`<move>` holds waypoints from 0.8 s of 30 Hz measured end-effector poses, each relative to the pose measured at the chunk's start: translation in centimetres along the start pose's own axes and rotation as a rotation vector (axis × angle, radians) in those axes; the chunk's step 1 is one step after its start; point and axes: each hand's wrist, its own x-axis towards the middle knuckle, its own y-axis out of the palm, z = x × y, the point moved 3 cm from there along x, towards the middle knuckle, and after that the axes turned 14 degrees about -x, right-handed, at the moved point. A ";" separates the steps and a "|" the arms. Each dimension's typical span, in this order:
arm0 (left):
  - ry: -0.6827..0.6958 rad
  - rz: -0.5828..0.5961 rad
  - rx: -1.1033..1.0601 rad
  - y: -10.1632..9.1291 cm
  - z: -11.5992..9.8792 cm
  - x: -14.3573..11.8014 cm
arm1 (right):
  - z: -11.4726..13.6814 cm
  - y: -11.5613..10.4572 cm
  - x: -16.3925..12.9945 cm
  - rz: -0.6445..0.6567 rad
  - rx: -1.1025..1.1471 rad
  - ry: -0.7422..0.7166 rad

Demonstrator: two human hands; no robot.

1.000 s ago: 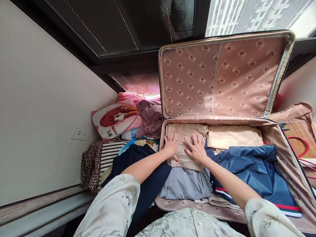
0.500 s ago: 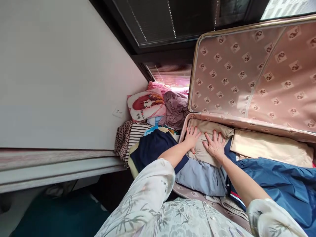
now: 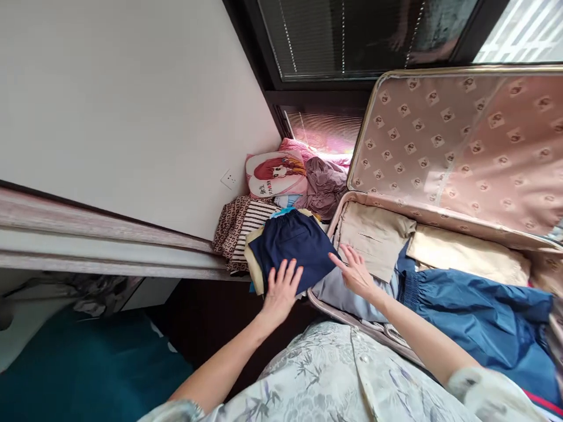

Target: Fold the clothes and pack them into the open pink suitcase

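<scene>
My left hand [image 3: 281,290], fingers spread, is at the lower edge of dark navy shorts [image 3: 288,240] with a gathered waistband. Those shorts lie on top of a pile of folded clothes beside the suitcase. My right hand [image 3: 355,272] is over the left end of the open suitcase [image 3: 336,214], fingers apart and the index finger reaching toward the right corner of the shorts. Whether that fingertip touches the cloth I cannot tell. Beneath and behind it lie folded beige trousers [image 3: 373,234] and a grey-blue garment [image 3: 329,293].
Blue trousers [image 3: 475,305] and a cream folded garment [image 3: 466,252] fill the suitcase's right part. Its patterned lid [image 3: 440,135] leans up against the window. A cartoon cushion [image 3: 275,176], a mauve cloth [image 3: 325,184] and a striped cloth [image 3: 253,228] sit by the white wall [image 3: 123,105].
Both hands have lifted off the beige trousers in the suitcase. My left hand has moved left onto the navy shorts, my right hand toward their corner. The view has turned left.
</scene>
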 end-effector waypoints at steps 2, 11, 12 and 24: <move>-0.036 -0.062 0.019 0.0 1.6 -1.6 | 1.3 -0.5 0.9 0.056 -0.047 -0.041; 0.159 -0.164 -0.142 -1.0 5.2 -2.9 | 1.9 -3.2 3.4 0.181 -0.011 -0.203; 0.174 -0.177 -0.171 -1.6 5.7 -2.6 | 2.3 -3.6 3.4 0.170 -0.004 -0.215; 0.400 -0.741 -0.284 -22.2 -1.6 2.1 | -3.1 -20.0 2.5 -0.255 0.342 0.003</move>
